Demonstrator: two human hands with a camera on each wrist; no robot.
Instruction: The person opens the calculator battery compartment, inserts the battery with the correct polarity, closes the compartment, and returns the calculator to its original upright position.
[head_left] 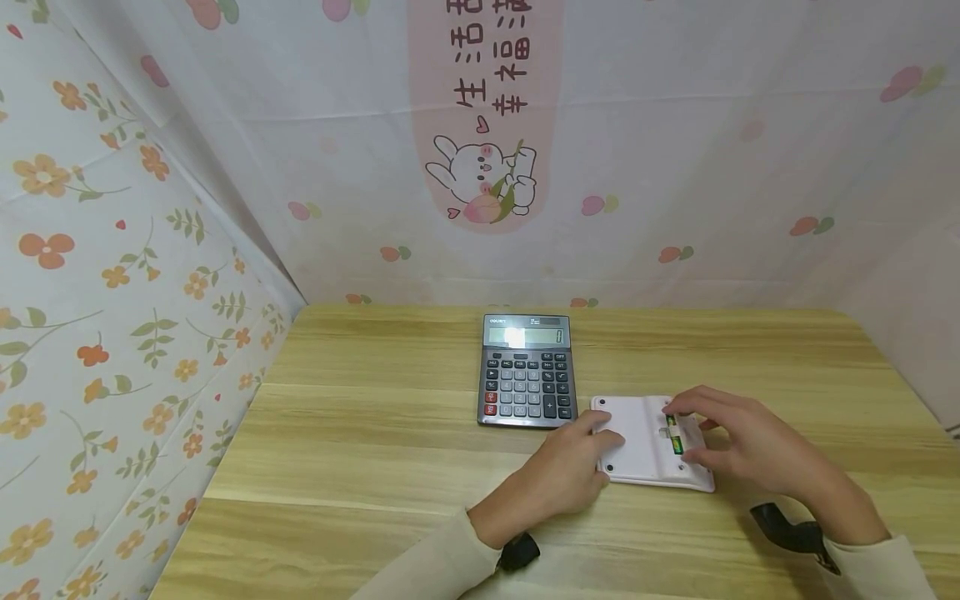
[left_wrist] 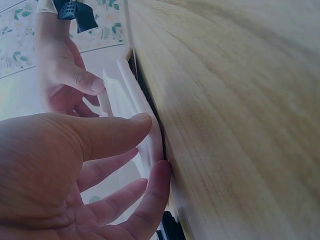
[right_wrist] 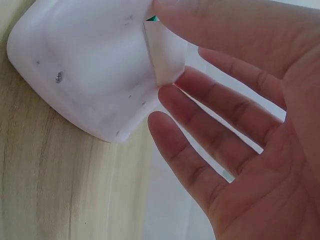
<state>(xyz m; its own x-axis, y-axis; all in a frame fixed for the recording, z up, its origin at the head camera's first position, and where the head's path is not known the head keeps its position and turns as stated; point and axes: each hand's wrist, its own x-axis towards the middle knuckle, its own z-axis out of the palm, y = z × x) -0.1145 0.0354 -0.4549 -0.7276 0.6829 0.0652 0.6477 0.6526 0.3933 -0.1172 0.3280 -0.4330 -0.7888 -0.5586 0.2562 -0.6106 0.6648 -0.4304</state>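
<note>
A pale pink calculator (head_left: 633, 433) lies face down on the wooden table, with a green battery (head_left: 677, 446) showing in the compartment on its back. My left hand (head_left: 570, 467) grips its left edge, thumb (left_wrist: 120, 132) along the near side and fingers over the back. Over the compartment, my right hand (head_left: 750, 437) pinches a small pale battery cover (right_wrist: 167, 52) between thumb and fingers. That cover stands tilted up from the back in the right wrist view, and the thumb hides most of the green behind it.
A grey calculator (head_left: 528, 371) lies face up just behind and left of the pink one, its display lit with a 0. The wooden table (head_left: 360, 433) runs back to a printed curtain (head_left: 337, 167). Another flowered cloth (head_left: 112, 333) hangs along the left side.
</note>
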